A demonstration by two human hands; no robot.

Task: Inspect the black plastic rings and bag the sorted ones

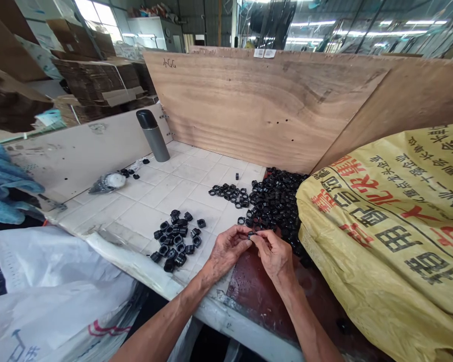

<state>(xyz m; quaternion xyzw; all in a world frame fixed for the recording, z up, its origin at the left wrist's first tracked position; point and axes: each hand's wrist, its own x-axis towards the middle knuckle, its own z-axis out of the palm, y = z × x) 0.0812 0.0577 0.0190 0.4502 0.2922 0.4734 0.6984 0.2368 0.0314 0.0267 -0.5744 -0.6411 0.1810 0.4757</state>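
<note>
Both my hands meet over the table near its front edge, pinching one small black plastic ring [251,234] between the fingertips. My left hand [229,247] grips it from the left, and my right hand [274,253] from the right; the fingers cover much of it. Just beyond them spreads a large heap of black rings [277,198]. A smaller loose group of rings [232,193] lies to the heap's left. Left of my hands sits a cluster of thicker black ring pieces [176,239] on the white tiled surface [189,166].
A large yellow printed sack [362,226] bulges in at the right. A grey bottle with a black cap [153,138] stands at the back left, near a plastic bag [107,183]. Wooden boards [245,100] wall the back. A white sack [60,291] hangs at the front left.
</note>
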